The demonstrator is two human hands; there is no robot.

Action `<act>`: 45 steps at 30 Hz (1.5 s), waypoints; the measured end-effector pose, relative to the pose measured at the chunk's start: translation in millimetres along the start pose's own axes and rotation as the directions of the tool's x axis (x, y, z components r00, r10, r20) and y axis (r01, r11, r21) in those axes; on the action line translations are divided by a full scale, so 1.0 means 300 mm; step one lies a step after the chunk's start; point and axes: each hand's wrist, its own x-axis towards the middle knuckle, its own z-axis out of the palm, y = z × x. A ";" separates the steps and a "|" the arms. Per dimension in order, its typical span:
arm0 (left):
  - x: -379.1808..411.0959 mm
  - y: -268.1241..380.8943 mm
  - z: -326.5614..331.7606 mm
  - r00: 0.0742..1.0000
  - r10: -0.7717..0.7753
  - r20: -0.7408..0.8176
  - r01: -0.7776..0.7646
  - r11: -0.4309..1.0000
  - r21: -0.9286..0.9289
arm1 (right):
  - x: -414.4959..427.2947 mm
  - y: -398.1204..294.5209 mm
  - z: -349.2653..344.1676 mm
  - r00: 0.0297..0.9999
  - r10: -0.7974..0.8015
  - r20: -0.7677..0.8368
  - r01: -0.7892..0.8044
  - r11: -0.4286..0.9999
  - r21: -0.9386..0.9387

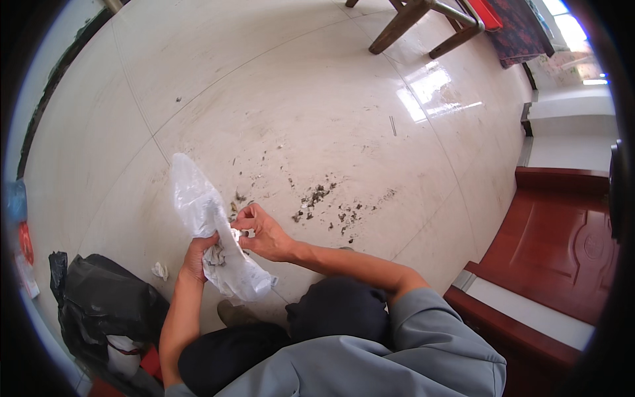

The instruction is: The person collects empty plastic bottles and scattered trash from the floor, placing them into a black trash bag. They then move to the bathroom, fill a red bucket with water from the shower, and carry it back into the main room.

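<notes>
A translucent white plastic bag point(196, 191) hangs in front of my knees, with my left hand point(197, 255) gripping it near the middle. Crumpled whitish paper point(216, 254) is bunched by the left fingers; whether it lies inside the bag or behind its film I cannot tell. At the bag's right edge, my right hand point(265, 235) pinches a small white scrap point(237, 233) between thumb and fingers. The scrap is partly hidden, so its kind is unclear. Dark crumbs of dirt point(317, 194) are scattered over the tiled floor point(297, 99) just beyond my right hand.
A black plastic bag point(109, 288) stands at my left, near a crumpled tissue point(160, 271). To the right is a reddish-brown wooden seat point(550, 238). A wooden stool point(404, 25) stands at the far side. Two thin sticks point(393, 126) lie on the floor.
</notes>
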 end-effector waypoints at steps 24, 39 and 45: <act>0.051 -0.028 0.023 0.985 0.056 -0.165 -0.049 0.998 0.046 | 0.002 0.041 -1.171 0.417 -0.203 -0.886 -0.805 0.370 -0.464; 0.068 -0.009 0.112 0.973 0.097 -0.210 -0.072 0.990 0.125 | 0.005 0.107 -1.222 0.410 -0.088 -0.908 -0.839 0.355 -0.413; 0.066 -0.007 0.096 0.967 0.147 -0.206 -0.111 0.978 0.178 | 0.038 -0.076 -0.868 0.749 0.198 -0.632 -0.164 0.980 0.112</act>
